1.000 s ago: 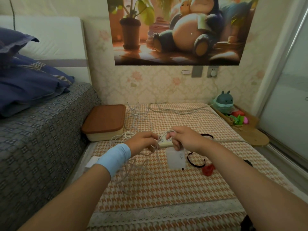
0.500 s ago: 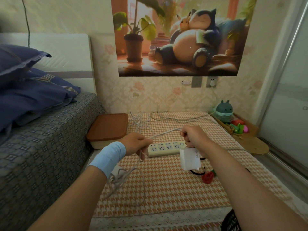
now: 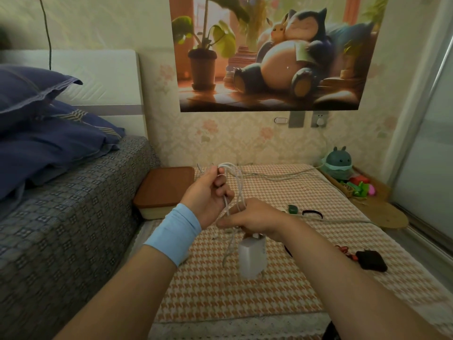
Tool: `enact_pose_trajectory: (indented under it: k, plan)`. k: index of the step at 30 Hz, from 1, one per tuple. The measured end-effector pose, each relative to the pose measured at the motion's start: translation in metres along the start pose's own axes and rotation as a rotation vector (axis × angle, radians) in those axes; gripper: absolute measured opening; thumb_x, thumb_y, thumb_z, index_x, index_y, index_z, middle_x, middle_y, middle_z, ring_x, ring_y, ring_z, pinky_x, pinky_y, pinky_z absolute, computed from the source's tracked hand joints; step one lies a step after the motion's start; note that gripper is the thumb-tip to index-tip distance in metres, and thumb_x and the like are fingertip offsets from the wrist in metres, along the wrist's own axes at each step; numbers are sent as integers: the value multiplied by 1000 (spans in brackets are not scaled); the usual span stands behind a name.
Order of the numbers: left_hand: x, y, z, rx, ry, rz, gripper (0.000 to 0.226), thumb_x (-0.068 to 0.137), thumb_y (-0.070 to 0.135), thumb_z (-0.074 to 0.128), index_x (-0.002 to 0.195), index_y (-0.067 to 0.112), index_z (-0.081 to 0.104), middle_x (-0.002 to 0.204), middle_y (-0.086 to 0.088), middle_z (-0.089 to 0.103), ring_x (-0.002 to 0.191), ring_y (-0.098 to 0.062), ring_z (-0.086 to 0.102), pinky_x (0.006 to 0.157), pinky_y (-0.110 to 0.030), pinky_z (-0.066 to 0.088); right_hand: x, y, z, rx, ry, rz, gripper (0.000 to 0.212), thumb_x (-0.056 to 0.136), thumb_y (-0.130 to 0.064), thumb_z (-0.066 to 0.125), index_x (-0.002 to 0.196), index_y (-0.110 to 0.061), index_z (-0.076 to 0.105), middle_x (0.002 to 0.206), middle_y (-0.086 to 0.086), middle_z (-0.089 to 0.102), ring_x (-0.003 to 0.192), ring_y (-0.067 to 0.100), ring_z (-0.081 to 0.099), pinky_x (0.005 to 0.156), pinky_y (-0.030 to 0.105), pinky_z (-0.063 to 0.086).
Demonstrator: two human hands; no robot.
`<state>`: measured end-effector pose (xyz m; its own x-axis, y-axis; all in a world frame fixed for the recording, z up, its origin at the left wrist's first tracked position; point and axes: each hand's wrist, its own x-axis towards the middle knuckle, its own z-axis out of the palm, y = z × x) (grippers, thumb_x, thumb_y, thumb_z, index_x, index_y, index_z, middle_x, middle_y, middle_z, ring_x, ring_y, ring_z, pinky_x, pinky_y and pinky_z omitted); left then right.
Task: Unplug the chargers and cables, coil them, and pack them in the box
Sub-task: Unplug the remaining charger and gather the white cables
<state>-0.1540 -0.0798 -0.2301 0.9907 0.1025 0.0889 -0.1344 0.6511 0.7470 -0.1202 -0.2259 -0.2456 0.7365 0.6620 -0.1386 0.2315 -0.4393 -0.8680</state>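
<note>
My left hand [image 3: 210, 195], palm up with a light blue wristband, holds several loops of a white cable [image 3: 236, 185] raised above the houndstooth mat [image 3: 282, 290]. Just below it, my right hand [image 3: 255, 217] pinches the same cable, and a white charger brick [image 3: 252, 258] hangs from under it. The box [image 3: 164, 192], cream with a brown lid on it, sits at the mat's left edge next to the bed. A black charger [image 3: 371, 261] with a red cable lies on the mat at right. A long white cord [image 3: 282, 176] trails across the far side of the mat.
A bed [image 3: 61, 204] with blue pillows borders the left. A small green object [image 3: 293, 209] and a black loop [image 3: 312, 213] lie beyond my right hand. Toys in a basket [image 3: 353, 185] and a round wooden board [image 3: 382, 214] stand at right by a sliding door. Wall sockets [image 3: 318, 120] sit under the poster.
My left hand rose with the white cable looped in it. My right hand came down and left beneath it with the charger hanging. The power strip is hidden from view now.
</note>
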Motion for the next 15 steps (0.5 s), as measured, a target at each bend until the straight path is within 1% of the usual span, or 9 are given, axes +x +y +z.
enact_pose_trajectory:
  k: [1, 3, 5, 7, 9, 11, 12, 13, 15]
  plan:
    - [-1, 4, -2, 75, -10, -12, 33, 106, 31, 35, 81, 16, 51, 63, 5, 31, 47, -8, 27, 48, -19, 35, 1, 1, -1, -35, -29, -2, 52, 81, -31, 83, 54, -23, 39, 47, -7, 34, 42, 10, 32, 54, 28, 30]
    - [-1, 11, -8, 273, 14, 0, 32, 106, 28, 36, 80, 15, 50, 63, 4, 29, 48, -9, 24, 44, -20, 28, 2, 3, -3, -107, -61, 2, 54, 85, -27, 80, 52, -23, 38, 49, -6, 30, 43, 13, 28, 51, 27, 30]
    - [-2, 15, -11, 453, 66, 41, 31, 106, 25, 38, 80, 12, 50, 61, 3, 27, 48, -10, 23, 43, -22, 24, 1, 3, -6, -172, -76, 1, 44, 87, -29, 78, 59, -17, 46, 49, -6, 30, 43, 13, 29, 48, 25, 31]
    - [-3, 19, -11, 541, 113, 73, 31, 105, 23, 39, 79, 10, 51, 59, 2, 26, 48, -11, 22, 42, -22, 22, 1, 3, -6, -191, -50, -10, 31, 87, -32, 79, 74, -9, 64, 52, -5, 38, 43, 11, 34, 45, 22, 33]
    - [-4, 23, -11, 620, 148, 130, 31, 105, 21, 40, 78, 9, 51, 56, 2, 26, 47, -12, 21, 41, -21, 22, 3, 2, -6, -203, -5, -51, 36, 86, -37, 80, 90, -2, 74, 57, -2, 47, 46, 10, 40, 47, 23, 37]
    - [-3, 28, -13, 705, 183, 200, 31, 104, 20, 42, 77, 9, 53, 54, 2, 27, 46, -13, 21, 39, -20, 23, 3, 1, -7, -240, -28, -94, 38, 87, -43, 77, 96, -6, 78, 67, 5, 62, 55, 11, 47, 55, 27, 41]
    - [-3, 29, -15, 710, 196, 218, 31, 104, 20, 42, 77, 9, 54, 55, 2, 26, 46, -13, 21, 38, -20, 24, 3, 1, -8, -240, -65, -106, 35, 89, -43, 75, 94, -9, 80, 76, 6, 71, 56, 10, 50, 57, 29, 43]
    - [-2, 29, -18, 676, 203, 224, 31, 104, 20, 43, 78, 8, 55, 56, 1, 27, 47, -13, 21, 38, -21, 24, 0, 0, -9, -219, -100, -107, 31, 92, -40, 72, 92, -10, 81, 82, 3, 76, 54, 8, 50, 55, 29, 44]
    - [-2, 24, -21, 502, 216, 194, 28, 103, 25, 48, 84, 6, 59, 62, 0, 32, 50, -13, 29, 43, -22, 33, -2, 2, -12, -129, -111, -117, 28, 95, -32, 69, 91, -7, 80, 87, 0, 79, 46, 5, 46, 49, 27, 44]
